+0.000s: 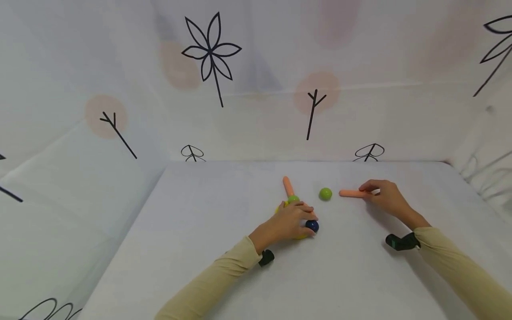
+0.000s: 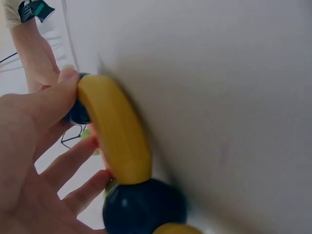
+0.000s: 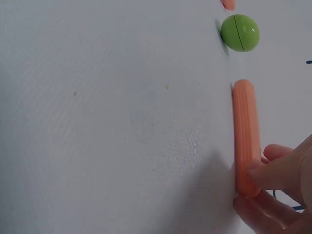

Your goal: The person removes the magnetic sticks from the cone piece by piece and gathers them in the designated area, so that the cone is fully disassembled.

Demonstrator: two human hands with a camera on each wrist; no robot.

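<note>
My left hand (image 1: 285, 223) grips a dark blue ball (image 1: 312, 226) between thumb and fingers. In the left wrist view, a curved yellow rod (image 2: 119, 134) joins this ball to a second dark blue ball (image 2: 141, 207), where another yellow piece (image 2: 178, 229) begins. Beyond the hand, an orange rod (image 1: 287, 186) meets a green ball (image 1: 293, 198); my hand covers much of the joined shape. Over to the right, my right hand (image 1: 385, 198) pinches one end of a straight, ridged orange rod (image 3: 246, 129). Its free end points toward a loose green ball (image 3: 240, 32).
All the pieces are on a white table (image 1: 192, 222). White cloth (image 1: 256, 124) with plant drawings hangs behind the table's far edge and along the sides. Dark wrist cameras (image 1: 402, 242) sit at both sleeve cuffs.
</note>
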